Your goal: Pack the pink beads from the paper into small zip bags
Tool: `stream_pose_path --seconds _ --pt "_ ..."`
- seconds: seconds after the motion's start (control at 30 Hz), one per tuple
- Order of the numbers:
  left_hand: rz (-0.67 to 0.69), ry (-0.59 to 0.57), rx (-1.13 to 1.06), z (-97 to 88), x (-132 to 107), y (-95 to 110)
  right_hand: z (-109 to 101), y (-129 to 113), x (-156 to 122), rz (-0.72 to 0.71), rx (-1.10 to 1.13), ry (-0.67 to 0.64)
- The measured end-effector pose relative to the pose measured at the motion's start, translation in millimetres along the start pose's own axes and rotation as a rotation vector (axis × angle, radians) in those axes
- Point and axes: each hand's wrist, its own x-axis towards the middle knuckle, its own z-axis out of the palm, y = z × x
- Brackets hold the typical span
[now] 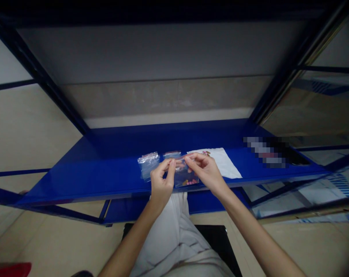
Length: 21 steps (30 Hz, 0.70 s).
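Observation:
Between my two hands hangs a small clear zip bag (178,179) with several pink and brownish pills (191,182) at its bottom. My left hand (163,179) pinches the left end of the bag's top edge. At the right end of that edge, the thumb and fingers of my right hand (206,170) are closed on it. A stack of clear zip bags (149,163) lies just left of my left hand, and another zip bag (172,154) lies behind the hands. Beyond my right hand, a few pills (206,153) rest on a white sheet (227,163).
The blue metal shelf (105,161) has upright posts at both sides and a front edge close to my lap. A pixelated, blurred-out item (265,152) lies at its right end. Below is a lower blue shelf (125,209); something red (9,269) shows at bottom left.

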Motion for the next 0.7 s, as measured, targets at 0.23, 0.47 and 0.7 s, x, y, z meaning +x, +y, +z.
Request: stream_pose_path --seconds 0.23,0.47,0.7 --pt "0.164 0.121 0.221 0.6 -3.2 -3.9 5.0 0.9 -3.2 -0.009 -0.006 0.001" --pt "0.259 0.070 0.318 -0.9 -2.8 -5.1 3.3 1.8 -4.8 -0.061 -0.090 0.018" --pt "0.168 0.084 0.214 -3.7 -3.5 -1.6 0.8 -6.1 -3.9 0.065 0.045 -0.066"
